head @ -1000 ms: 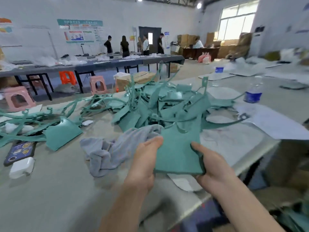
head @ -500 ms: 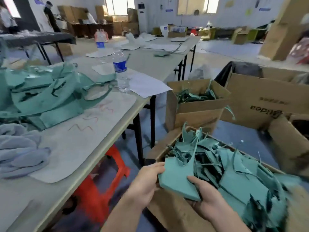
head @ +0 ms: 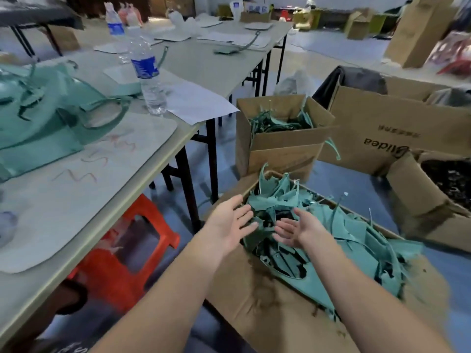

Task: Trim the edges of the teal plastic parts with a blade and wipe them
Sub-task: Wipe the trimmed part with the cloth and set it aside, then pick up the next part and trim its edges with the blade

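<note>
Just left of the cardboard box [head: 254,301] stands the table [head: 209,59], which bears a separate teal pile [head: 46,118]. Inside the box the teal parts [head: 356,238] lie jumbled, strips and points sticking out every way, so no single long axis shows. Over the box's near-left end are the hands: left hand [head: 230,222] and right hand [head: 295,229], fingers spread, holding nothing, close above the heap.

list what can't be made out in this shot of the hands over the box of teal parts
Head view:
Bottom of the near box: buried under teal parts.
Dark contents of the right-hand box: blurred, cut by the frame edge.
Print on the far box: start hidden by a flap.
</note>
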